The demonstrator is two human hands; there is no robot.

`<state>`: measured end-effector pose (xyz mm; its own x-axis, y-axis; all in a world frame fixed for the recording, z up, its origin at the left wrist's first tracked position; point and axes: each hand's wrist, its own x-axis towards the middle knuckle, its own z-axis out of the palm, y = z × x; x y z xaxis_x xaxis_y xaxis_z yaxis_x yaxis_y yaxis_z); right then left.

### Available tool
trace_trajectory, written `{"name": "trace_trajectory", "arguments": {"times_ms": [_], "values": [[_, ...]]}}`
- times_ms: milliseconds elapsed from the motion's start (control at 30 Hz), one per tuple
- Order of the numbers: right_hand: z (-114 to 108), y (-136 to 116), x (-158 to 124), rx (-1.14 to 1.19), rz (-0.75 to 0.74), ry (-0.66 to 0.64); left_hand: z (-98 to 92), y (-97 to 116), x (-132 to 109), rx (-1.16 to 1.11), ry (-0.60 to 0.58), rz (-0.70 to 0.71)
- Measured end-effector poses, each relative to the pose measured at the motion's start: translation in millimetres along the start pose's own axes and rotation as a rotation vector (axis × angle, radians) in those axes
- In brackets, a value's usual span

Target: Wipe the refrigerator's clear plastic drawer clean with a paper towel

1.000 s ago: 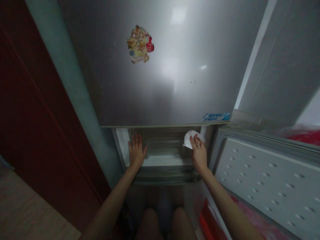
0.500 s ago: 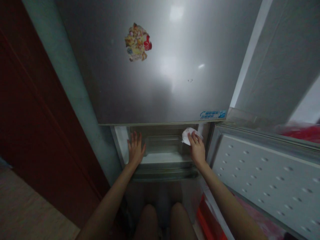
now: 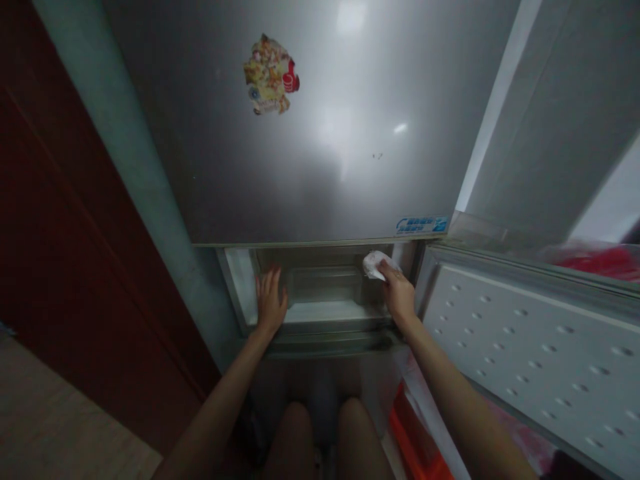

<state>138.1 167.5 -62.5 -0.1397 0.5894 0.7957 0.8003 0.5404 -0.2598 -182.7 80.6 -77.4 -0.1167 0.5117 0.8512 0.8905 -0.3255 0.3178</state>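
A fridge's lower compartment (image 3: 325, 311) stands open in front of me, with its inner walls showing. My right hand (image 3: 399, 293) holds a crumpled white cloth or tissue (image 3: 374, 264) at the right side of the compartment; I cannot tell which of the two it is. Fingers stretched and apart, my left hand (image 3: 271, 301) rests by the left inner wall and holds nothing. Between the two hands the recessed back (image 3: 325, 283) of the compartment shows.
Above is the closed silver upper door (image 3: 310, 180) with a torn food sticker (image 3: 271, 75). To the right, the lower door (image 3: 530, 347) is swung open. An orange-red container (image 3: 417, 433) sits below my right arm. A dark red door (image 3: 85, 253) stands at left.
My right hand has turned slightly and its fingers are bunched more tightly on the white cloth or tissue. My left hand stays by the left wall. The view has shifted a little.
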Motion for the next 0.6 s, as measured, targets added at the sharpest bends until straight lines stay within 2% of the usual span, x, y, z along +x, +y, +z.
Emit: {"name": "trace_trajectory", "arguments": {"times_ms": [67, 167, 333, 400, 467, 600], "values": [[0, -1, -1, 0.024, 0.038, -0.027, 0.2, 6, -4, -0.064, -0.013, 0.012], [-4, -5, -4, 0.08, 0.066, -0.045, 1.2, 17, -9, -0.183, -0.095, 0.016], [-18, -22, -13, 0.364, 0.187, 0.061, 7.4, 35, -14, -0.358, -0.233, -0.075], [-21, -29, -20, 0.532, 0.289, 0.07, 12.4, 40, -14, -0.468, -0.252, -0.172], [-17, -36, -29, 0.746, 0.432, 0.036, 18.8, 43, -14, -0.62, -0.258, -0.326], [9, -48, -48, 1.336, 0.751, -0.055, 29.8, 42, -14, -0.928, -0.238, -0.714]]}}
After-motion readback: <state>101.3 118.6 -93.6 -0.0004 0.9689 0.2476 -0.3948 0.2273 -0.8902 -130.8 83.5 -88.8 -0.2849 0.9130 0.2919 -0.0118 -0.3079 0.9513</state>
